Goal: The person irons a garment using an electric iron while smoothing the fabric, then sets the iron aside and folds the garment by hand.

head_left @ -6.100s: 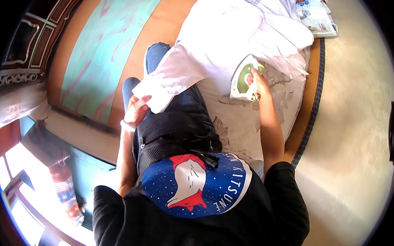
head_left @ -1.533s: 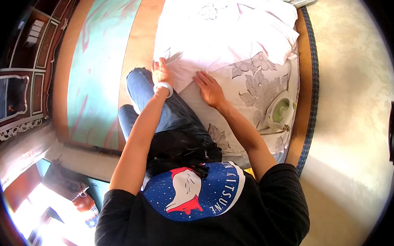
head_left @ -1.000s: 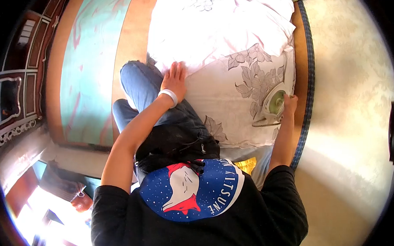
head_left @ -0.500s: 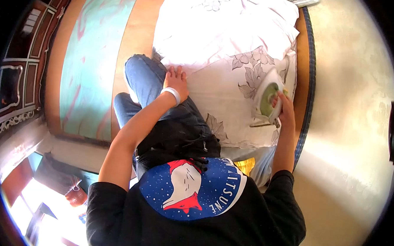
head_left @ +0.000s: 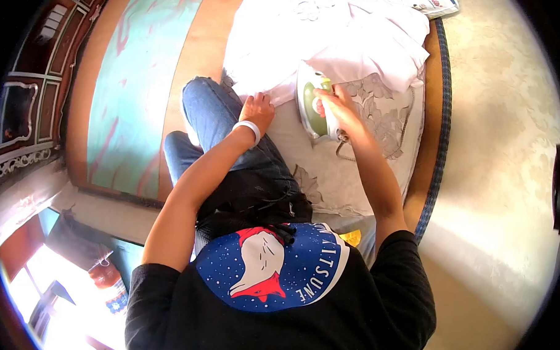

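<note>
A green and white clothes iron (head_left: 315, 105) is gripped by its handle in my right hand (head_left: 342, 109). Its tip lies at the near edge of a bright white cloth (head_left: 334, 44), and its cord trails behind the heel. My left hand (head_left: 257, 111), with a white wristband, is beside my knee at the cloth's near left corner. Its fingers are bent and closed on the cloth edge. Beneath the cloth and iron is a pale floral sheet (head_left: 354, 184) with grey leaf prints.
My jeans-clad leg (head_left: 205, 114) is folded at the left of the sheet. Farther left lies a turquoise marbled strip (head_left: 131, 96) on an orange-brown surface. A dark blue edging (head_left: 446, 107) runs along the right, by the pale floor (head_left: 498, 121). A white printed packet (head_left: 435, 6) sits at the far right.
My right hand has carried the iron left and away from me, from the sheet's right side to the cloth edge. My left fingers have gone from spread to bent on the cloth.
</note>
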{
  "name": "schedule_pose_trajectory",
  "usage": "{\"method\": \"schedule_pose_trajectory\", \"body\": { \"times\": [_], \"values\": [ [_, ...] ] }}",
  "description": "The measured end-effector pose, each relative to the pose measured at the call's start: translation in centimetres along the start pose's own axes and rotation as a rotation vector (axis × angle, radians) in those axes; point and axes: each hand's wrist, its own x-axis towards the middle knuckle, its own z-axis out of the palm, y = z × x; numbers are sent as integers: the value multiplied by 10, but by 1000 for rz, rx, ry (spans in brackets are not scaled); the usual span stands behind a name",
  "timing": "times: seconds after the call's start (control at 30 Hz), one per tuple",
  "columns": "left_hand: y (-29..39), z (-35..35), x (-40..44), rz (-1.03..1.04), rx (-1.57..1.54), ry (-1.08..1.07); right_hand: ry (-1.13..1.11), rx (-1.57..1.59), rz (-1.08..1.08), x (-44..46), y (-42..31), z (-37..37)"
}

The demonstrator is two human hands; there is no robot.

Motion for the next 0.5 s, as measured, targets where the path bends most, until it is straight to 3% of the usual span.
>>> {"method": "schedule_pose_trajectory", "body": {
  "times": [0.1,0.17,0.27,0.37,0.5],
  "values": [
    [-3,2,-1,-2,22,23,-88,-301,-68,13,34,1],
    [-1,18,-3,9,95,128,-54,-277,-44,-12,23,12],
    [1,34,-2,-102,-22,-28,-51,-276,-17,-24,17,14],
    [3,16,-11,-29,114,-194,-61,-342,-80,-36,14,19],
    [1,31,-14,14,68,-91,-133,-420,-167,-43,13,26]
  ]
}}
